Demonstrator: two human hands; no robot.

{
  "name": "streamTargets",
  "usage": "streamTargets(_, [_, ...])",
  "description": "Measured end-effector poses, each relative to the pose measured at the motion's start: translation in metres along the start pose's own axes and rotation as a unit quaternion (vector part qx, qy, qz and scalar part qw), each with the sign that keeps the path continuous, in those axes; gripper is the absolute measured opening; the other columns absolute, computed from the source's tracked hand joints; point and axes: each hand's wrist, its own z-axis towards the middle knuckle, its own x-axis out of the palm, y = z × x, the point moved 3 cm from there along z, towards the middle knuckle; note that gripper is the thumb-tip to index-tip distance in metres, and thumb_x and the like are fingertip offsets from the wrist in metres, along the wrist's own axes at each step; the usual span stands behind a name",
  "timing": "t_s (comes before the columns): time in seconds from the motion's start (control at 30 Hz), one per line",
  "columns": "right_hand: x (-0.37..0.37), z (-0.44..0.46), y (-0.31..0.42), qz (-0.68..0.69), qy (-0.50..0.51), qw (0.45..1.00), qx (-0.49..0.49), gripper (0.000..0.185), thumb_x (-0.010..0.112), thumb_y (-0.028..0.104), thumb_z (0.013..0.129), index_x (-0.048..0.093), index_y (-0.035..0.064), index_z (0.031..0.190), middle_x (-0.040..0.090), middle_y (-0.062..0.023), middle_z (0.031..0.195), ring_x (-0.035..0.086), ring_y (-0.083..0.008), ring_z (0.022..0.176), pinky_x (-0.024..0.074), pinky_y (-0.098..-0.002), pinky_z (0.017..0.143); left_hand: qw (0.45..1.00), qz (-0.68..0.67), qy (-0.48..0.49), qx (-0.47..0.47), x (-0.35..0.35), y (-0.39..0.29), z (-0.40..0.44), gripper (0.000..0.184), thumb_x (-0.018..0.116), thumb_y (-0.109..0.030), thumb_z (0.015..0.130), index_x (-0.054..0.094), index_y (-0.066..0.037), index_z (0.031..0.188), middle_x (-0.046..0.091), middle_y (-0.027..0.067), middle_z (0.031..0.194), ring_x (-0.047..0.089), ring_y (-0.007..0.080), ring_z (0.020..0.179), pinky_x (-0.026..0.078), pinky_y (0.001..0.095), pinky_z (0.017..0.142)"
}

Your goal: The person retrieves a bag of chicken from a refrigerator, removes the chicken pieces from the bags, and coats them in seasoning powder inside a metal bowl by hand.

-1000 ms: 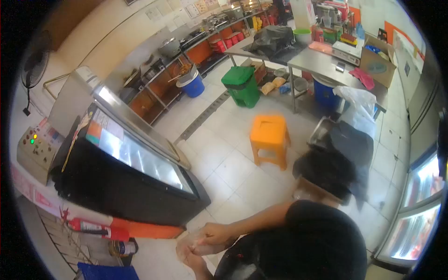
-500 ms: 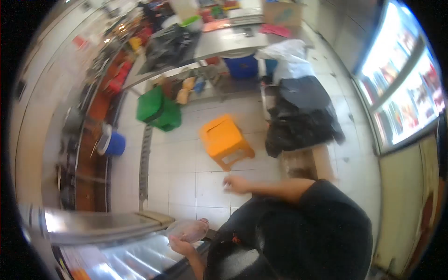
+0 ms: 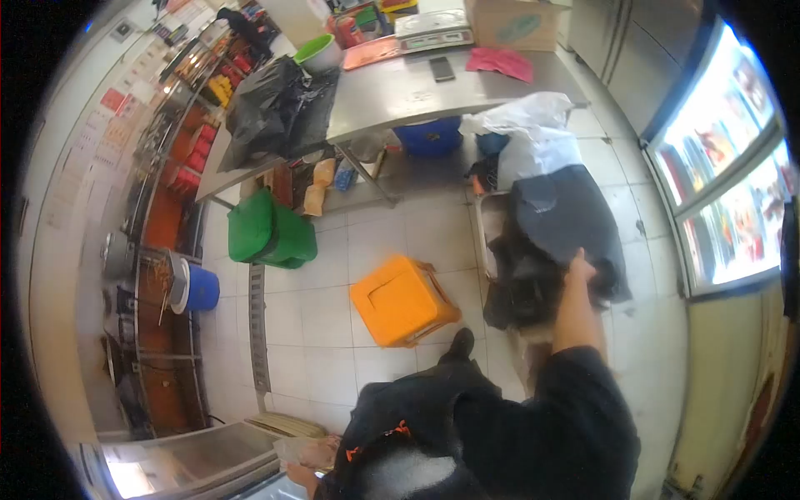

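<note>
At the lower left, my left hand (image 3: pixel 302 477) is closed on a clear plastic bag (image 3: pixel 310 452) with pale pinkish contents, beside the open chest freezer (image 3: pixel 187 458). The contents' kind is unclear. My right hand (image 3: pixel 581 268) is stretched forward over the black plastic sheeting (image 3: pixel 571 212) at the right, with a finger extended. Whether it touches the plastic cannot be made out. That sheeting lies partly over a metal container (image 3: pixel 492 242).
An orange stool (image 3: pixel 400 302) stands in front of me, with a green bin (image 3: pixel 271 229) beyond it. A steel table (image 3: pixel 392 96) holds a scale (image 3: pixel 433 32). White sacking (image 3: pixel 537 129) sits behind the black plastic. A lit display fridge (image 3: pixel 725 167) is at the right.
My right hand has swung forward and right, from near the stool to above the black plastic. My left hand and its bag have moved lower in view. The stool is closer to me.
</note>
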Motion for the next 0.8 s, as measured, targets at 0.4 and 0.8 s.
streamTargets(0.4, [-0.058, 0.014, -0.008, 0.095, -0.015, 0.989, -0.115, 0.048, 0.063, 0.014, 0.07, 0.059, -0.0118, 0.11, 0.063, -0.0234, 0.109, 0.062, -0.034, 0.089, 0.0516, -0.0426, 0.081, 0.872, 0.404, 0.213, 0.176, 0.055, 0.026, 0.048, 0.041, 0.041, -0.025, 0.098, 0.061, 0.009, 0.106, 0.062, 0.0292, 0.106, 0.059, 0.041, 0.097, 0.047, 0.0463, 0.084])
streamTargets(0.8, [-0.125, -0.153, 0.083, 0.214, 0.2, 0.936, -0.195, 0.04, 0.055, 0.0, 0.072, 0.055, -0.0001, 0.112, 0.059, -0.0097, 0.105, 0.058, -0.0251, 0.091, 0.0504, -0.0393, 0.08, 0.879, 0.344, 0.31, 0.116, 0.261, -0.018, 0.118, 0.04, 0.032, -0.022, 0.101, 0.059, 0.007, 0.108, 0.06, 0.0258, 0.111, 0.058, 0.0359, 0.101, 0.046, 0.0442, 0.087])
